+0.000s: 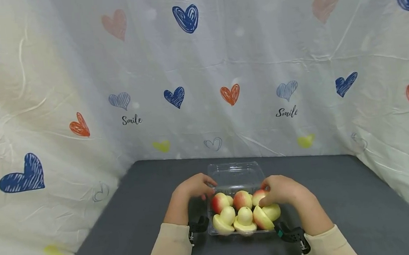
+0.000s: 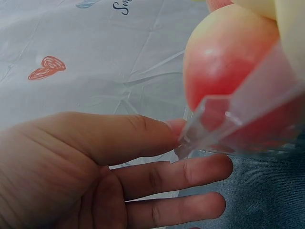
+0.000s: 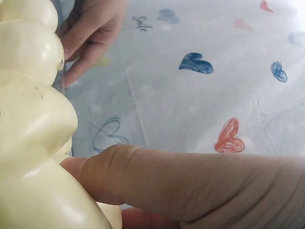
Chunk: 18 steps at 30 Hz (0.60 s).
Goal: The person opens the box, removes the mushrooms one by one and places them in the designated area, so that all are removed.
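A clear plastic clamshell box (image 1: 213, 234) stands with its lid (image 1: 235, 175) folded back, holding several glossy yellow-and-red fruits (image 1: 245, 216) in two rows. At the box's back left corner is my left hand (image 1: 196, 185), its fingers straight. In the left wrist view its thumb (image 2: 138, 136) touches the plastic corner (image 2: 217, 112), beside a red fruit (image 2: 224, 57). My right hand (image 1: 281, 189) grips the back right fruit (image 1: 257, 197), thumb in front and fingers behind. The right wrist view shows that thumb (image 3: 119, 171) against pale yellow fruit (image 3: 43, 191); most other fingers are hidden.
The box rests on a dark grey tabletop (image 1: 151, 187). Behind and beside it hangs a white curtain (image 1: 255, 39) printed with hearts. Black straps (image 1: 288, 233) circle both wrists.
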### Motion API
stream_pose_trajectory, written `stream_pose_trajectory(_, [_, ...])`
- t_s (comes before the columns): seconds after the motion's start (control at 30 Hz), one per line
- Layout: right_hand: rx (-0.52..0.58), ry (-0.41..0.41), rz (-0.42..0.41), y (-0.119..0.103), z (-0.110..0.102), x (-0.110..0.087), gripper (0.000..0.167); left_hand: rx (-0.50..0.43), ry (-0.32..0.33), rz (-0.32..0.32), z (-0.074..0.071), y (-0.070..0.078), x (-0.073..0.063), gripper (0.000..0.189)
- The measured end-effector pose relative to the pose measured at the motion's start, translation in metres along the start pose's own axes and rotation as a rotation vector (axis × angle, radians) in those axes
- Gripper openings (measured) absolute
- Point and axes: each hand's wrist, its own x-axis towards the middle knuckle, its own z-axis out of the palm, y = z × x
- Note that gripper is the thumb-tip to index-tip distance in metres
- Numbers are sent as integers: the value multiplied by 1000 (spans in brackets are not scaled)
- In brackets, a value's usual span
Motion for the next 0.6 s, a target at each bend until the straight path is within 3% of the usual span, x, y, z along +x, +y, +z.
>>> stream_pose_trajectory(0.2, [60,31,-89,3,-3,0,26,11,-7,-10,0,-1,3,34])
stream_pose_trajectory(0.4, [70,59,-133,5,-9,0,49,9,-7,-12,-2,0,4,33])
stream_pose_trajectory(0.6, [106,58,-102,7,-10,-2,60,4,-9,-20,-1,0,2,32])
